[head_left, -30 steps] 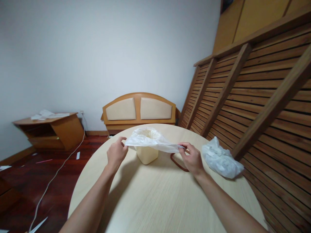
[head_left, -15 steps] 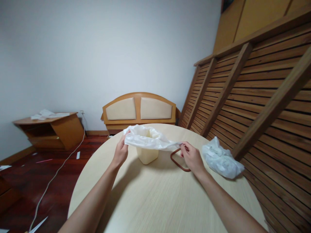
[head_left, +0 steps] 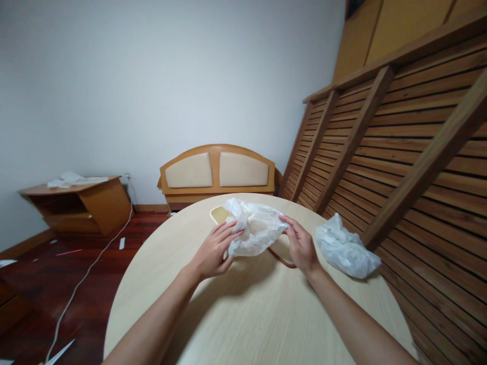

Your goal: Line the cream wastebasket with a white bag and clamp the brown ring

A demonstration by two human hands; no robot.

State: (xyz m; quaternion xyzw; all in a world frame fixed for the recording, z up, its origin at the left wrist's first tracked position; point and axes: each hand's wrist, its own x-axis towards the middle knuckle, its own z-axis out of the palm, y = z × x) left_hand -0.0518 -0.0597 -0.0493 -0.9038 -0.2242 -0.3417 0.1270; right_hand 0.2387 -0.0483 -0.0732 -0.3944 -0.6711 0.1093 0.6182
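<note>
A crumpled white plastic bag (head_left: 256,233) is held between my two hands above the round table. My left hand (head_left: 216,249) grips its left side, fingers curled over the plastic. With thumb and fingers, my right hand (head_left: 302,244) pinches the bag's right end. Behind the bag and my left hand stands a pale yellow container (head_left: 218,214); only its upper left rim and some of its inside show. A reddish-brown handle-like loop (head_left: 282,258) lies on the table by my right hand, partly covered by the bag and the hand.
Another filled, crumpled plastic bag (head_left: 346,247) rests at the right of the round wooden table (head_left: 266,314). A slatted wooden frame (head_left: 380,152) leans close along the right side. On the left are a low cabinet (head_left: 81,205) and a cable (head_left: 89,274) across the floor.
The bag has come off the container's rim and is gathered to the right. My left hand has moved right and nearer with it; my right hand stays almost in place.
</note>
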